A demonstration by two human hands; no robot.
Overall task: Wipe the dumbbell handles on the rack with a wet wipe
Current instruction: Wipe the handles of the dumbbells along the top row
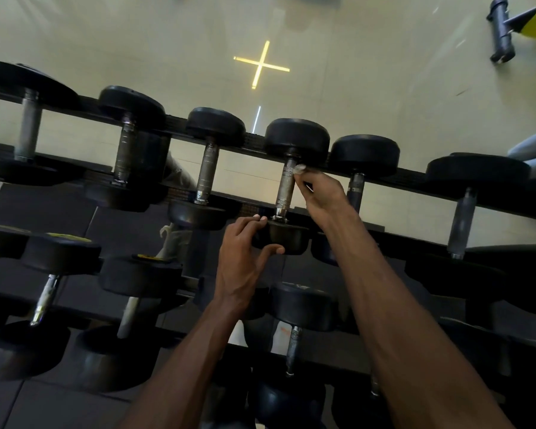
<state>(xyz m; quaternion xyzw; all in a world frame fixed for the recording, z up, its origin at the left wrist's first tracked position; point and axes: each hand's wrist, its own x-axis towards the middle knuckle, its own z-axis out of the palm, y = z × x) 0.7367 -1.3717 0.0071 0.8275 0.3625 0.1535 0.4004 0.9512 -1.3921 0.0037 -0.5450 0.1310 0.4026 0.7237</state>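
Observation:
Several black dumbbells lie across the top tier of the rack (415,176). My right hand (321,196) pinches a small white wet wipe (300,168) against the upper part of the metal handle (287,188) of the middle dumbbell. My left hand (245,252) grips the near rubber head (287,236) of that same dumbbell, fingers on top and thumb underneath. Most of the wipe is hidden by my fingers.
Neighbouring dumbbell handles stand close on both sides, one left (208,173) and one right (355,191). Lower tiers hold more dumbbells (304,308). A mirror wall (369,72) rises behind the rack. A white cloth or bag (174,239) hangs below the top tier.

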